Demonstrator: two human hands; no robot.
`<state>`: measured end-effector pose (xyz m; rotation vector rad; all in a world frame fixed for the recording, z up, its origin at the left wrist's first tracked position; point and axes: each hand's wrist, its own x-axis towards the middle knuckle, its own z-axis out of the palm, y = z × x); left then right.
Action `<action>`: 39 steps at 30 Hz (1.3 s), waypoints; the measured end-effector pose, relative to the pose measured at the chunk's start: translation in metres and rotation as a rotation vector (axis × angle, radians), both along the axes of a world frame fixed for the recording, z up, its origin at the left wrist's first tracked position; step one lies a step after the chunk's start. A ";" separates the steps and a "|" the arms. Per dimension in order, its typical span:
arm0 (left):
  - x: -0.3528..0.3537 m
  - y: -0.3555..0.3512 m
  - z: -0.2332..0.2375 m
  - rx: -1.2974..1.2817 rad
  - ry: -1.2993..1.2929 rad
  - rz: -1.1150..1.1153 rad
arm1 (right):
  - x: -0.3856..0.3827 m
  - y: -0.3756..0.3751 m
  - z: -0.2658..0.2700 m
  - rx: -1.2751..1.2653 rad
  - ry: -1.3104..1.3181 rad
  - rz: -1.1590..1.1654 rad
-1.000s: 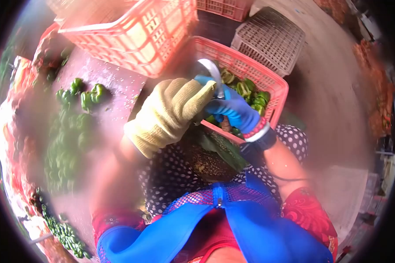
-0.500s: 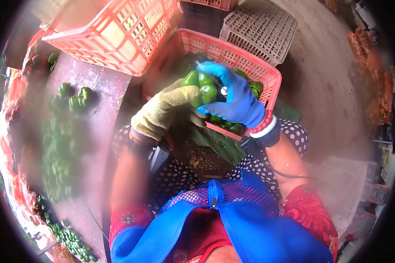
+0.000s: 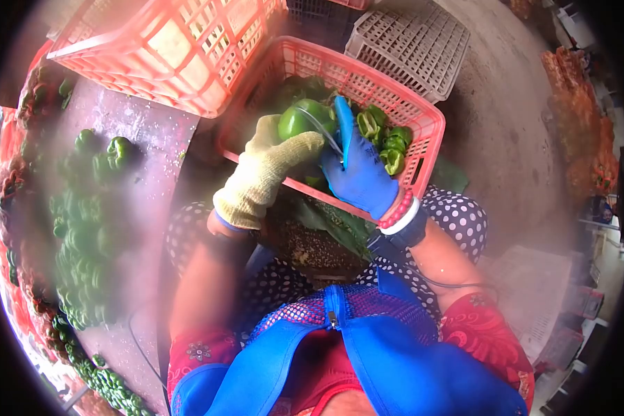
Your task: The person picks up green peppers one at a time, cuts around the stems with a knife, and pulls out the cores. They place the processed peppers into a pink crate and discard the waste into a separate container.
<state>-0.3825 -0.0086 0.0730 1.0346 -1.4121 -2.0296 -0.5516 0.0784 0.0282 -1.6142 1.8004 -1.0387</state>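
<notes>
A green bell pepper (image 3: 298, 119) is gripped in my left hand (image 3: 263, 163), which wears a cream knitted glove with its fingers curled around the fruit. My right hand (image 3: 367, 166), in a blue coated glove, is closed on a knife whose thin metal blade (image 3: 319, 128) lies against the pepper's right side. The handle is hidden in the glove. Both hands are over a pink plastic crate (image 3: 433, 132). Inside it, to the right of my blue glove, lie several green peppers (image 3: 395, 142), some cut open.
Another pink crate (image 3: 166, 62) stands tilted on the purplish table (image 3: 145, 180) at left. Many green peppers (image 3: 83, 243) lie on that table, blurred. An upturned grey crate (image 3: 409, 52) sits behind the pink one. Cloth-covered knees (image 3: 457, 215) flank the crate's near side.
Both hands have shifted slightly; the blue glove has turned and its fingers now point upward. The knife blade now shows across the pepper. More cut peppers in the crate have come into view.
</notes>
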 end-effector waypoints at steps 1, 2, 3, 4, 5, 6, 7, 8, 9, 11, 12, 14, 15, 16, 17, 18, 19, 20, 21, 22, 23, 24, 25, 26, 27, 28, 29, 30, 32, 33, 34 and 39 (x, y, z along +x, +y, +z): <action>0.000 0.000 0.001 -0.041 -0.069 -0.007 | 0.001 -0.001 -0.001 0.027 0.029 -0.010; -0.001 0.000 0.001 -0.081 -0.137 -0.015 | 0.001 -0.001 -0.003 0.055 0.057 -0.021; -0.002 0.001 -0.003 -0.141 -0.174 0.006 | 0.002 0.000 -0.005 0.083 0.084 -0.033; -0.003 0.002 -0.012 -0.201 -0.212 0.028 | 0.005 0.000 -0.008 0.010 0.033 -0.021; -0.005 0.004 -0.016 -0.260 -0.250 0.048 | 0.009 -0.001 -0.012 -0.063 -0.019 -0.010; -0.006 0.006 -0.017 -0.353 -0.304 0.050 | 0.010 -0.003 -0.016 -0.147 0.080 0.028; -0.009 0.010 -0.014 -0.448 -0.357 0.051 | 0.010 -0.005 -0.019 -0.234 0.181 0.057; -0.011 0.014 -0.011 -0.545 -0.411 0.049 | 0.008 -0.012 -0.023 -0.329 0.432 0.110; -0.013 0.016 -0.008 -0.507 -0.434 0.081 | 0.008 -0.012 -0.028 -0.308 0.454 0.112; -0.015 0.017 -0.003 -0.343 -0.320 0.136 | 0.010 -0.008 -0.032 -0.158 0.268 0.066; -0.015 0.016 -0.001 -0.265 -0.264 0.162 | 0.012 -0.002 -0.030 -0.130 0.124 -0.006; -0.009 0.011 0.005 0.033 0.100 0.234 | 0.012 0.008 -0.026 -0.058 -0.044 -0.060; -0.006 0.006 0.012 0.045 0.158 0.253 | 0.008 0.012 -0.028 0.002 -0.061 -0.037; -0.001 -0.001 0.017 0.057 0.217 0.272 | 0.003 0.014 -0.033 0.063 -0.079 -0.013; 0.004 -0.010 0.014 -0.018 0.177 0.280 | -0.004 0.016 -0.033 0.146 -0.098 0.041; 0.011 -0.013 0.016 0.006 0.145 0.295 | -0.008 0.015 -0.033 0.112 -0.207 0.029; 0.014 -0.015 0.015 0.015 0.116 0.253 | -0.012 0.013 -0.033 0.079 -0.316 0.017; 0.015 -0.014 0.012 0.027 0.086 0.208 | -0.017 0.009 -0.025 0.076 -0.503 0.036; 0.011 -0.008 0.015 -0.029 -0.011 0.121 | -0.021 0.006 -0.016 0.073 -0.690 0.049; 0.007 -0.002 0.018 -0.085 -0.109 0.026 | -0.025 0.000 -0.017 -0.010 -0.633 0.123; 0.004 0.000 0.009 -0.145 -0.162 -0.062 | -0.027 -0.008 -0.019 -0.098 -0.573 0.193; -0.001 0.005 -0.006 -0.292 -0.198 -0.092 | -0.027 -0.009 -0.015 -0.096 -0.616 0.206; -0.006 0.008 -0.017 -0.253 -0.057 -0.065 | -0.027 -0.010 -0.012 -0.094 -0.659 0.218; -0.010 0.008 -0.021 -0.212 0.084 -0.034 | -0.027 -0.010 -0.008 -0.092 -0.702 0.231; -0.009 0.006 -0.022 -0.154 0.099 -0.088 | -0.028 -0.008 -0.005 -0.006 -0.780 0.226; -0.008 0.001 -0.020 -0.096 0.116 -0.138 | -0.028 -0.006 -0.002 0.081 -0.856 0.225; -0.007 -0.003 -0.019 -0.035 0.132 -0.187 | -0.026 -0.005 0.003 0.097 -0.906 0.186; -0.008 -0.005 -0.020 0.036 0.180 -0.202 | -0.027 -0.004 0.004 0.133 -0.975 0.179; -0.010 -0.009 -0.023 0.178 0.279 -0.231 | -0.033 -0.001 0.006 0.205 -1.111 0.161; -0.009 -0.009 -0.023 0.214 0.300 -0.237 | -0.032 0.002 0.015 0.227 -1.172 0.113; -0.009 -0.011 -0.025 0.235 0.311 -0.253 | -0.034 0.002 0.012 0.235 -1.216 0.129; -0.004 -0.022 -0.025 0.323 0.377 -0.353 | -0.046 -0.006 -0.009 0.240 -1.487 0.276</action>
